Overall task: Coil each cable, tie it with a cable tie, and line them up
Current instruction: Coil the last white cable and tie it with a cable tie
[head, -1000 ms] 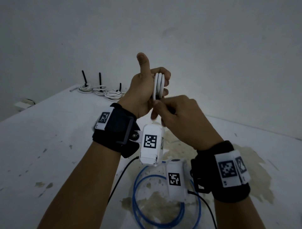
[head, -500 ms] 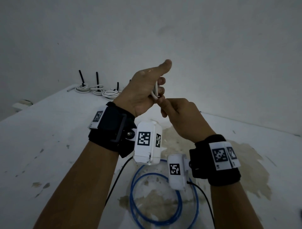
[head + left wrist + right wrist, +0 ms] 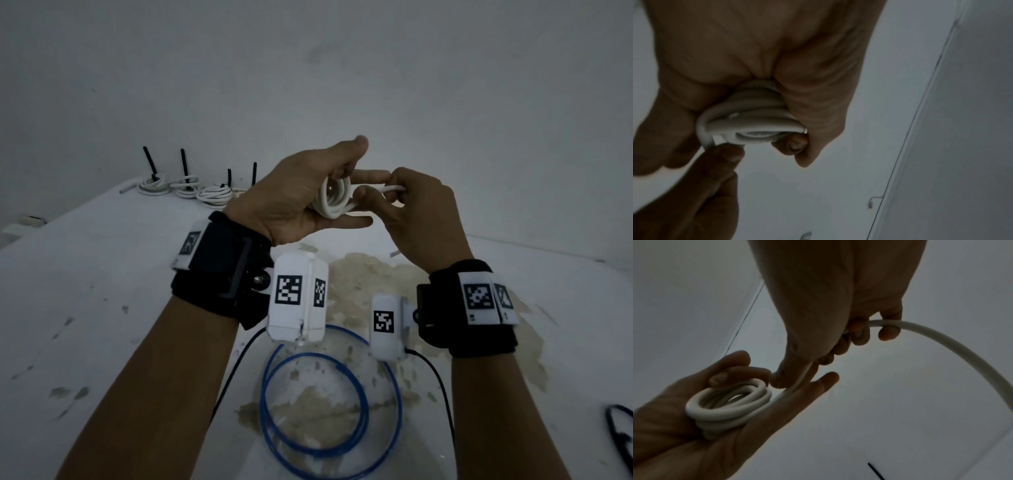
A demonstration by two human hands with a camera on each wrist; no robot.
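A white cable coil (image 3: 334, 200) of several loops lies in my left hand (image 3: 308, 198), palm turned up, held above the table; some fingers curl into the loops (image 3: 727, 404) while the lower fingers stretch out beneath. My right hand (image 3: 416, 212) pinches the cable's loose tail (image 3: 390, 187) right beside the coil. In the right wrist view the tail (image 3: 941, 344) arcs away past the curled fingers. In the left wrist view the coil (image 3: 750, 120) sits between thumb and fingers.
Several tied white coils (image 3: 186, 186) with upright black ties stand in a row at the table's far left. A loose blue cable (image 3: 329, 404) loops on the stained white table (image 3: 102, 342) under my wrists. A black cable tie (image 3: 618, 435) lies at the right edge.
My left hand has rolled palm up, so the coil now lies flat and faces me. My right hand has shifted right and pulled the loose tail out sideways.
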